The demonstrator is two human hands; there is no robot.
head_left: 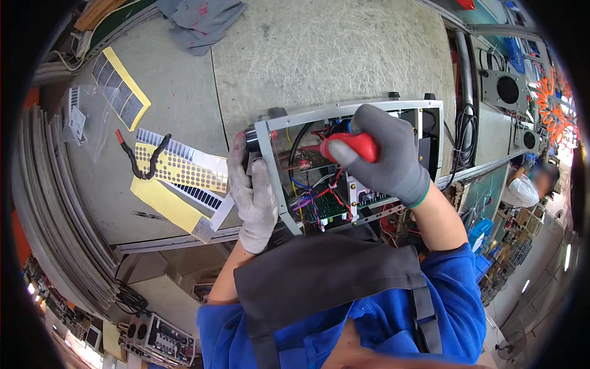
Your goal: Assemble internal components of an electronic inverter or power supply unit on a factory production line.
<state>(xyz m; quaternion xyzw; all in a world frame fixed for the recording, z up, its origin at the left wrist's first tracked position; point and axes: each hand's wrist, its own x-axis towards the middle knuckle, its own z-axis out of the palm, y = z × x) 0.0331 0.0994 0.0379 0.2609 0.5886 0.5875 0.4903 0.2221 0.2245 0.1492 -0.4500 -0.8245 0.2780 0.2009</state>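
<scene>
An open metal-framed electrical unit lies at the table's front edge, its circuit board, coloured wires and black cables showing. My gloved right hand is closed round the red handle of a screwdriver. The screwdriver reaches over the inside of the unit and points left, toward the end panel; I cannot make out where its tip rests. Outside that panel, my gloved left hand grips a short black cylindrical fitting between thumb and fingers.
Left of the unit lie yellow-backed label sheets, a black cord with a red end and a clear plastic bag. A grey cloth is at the back. Stacked metal strips stand far left. Another person is at far right.
</scene>
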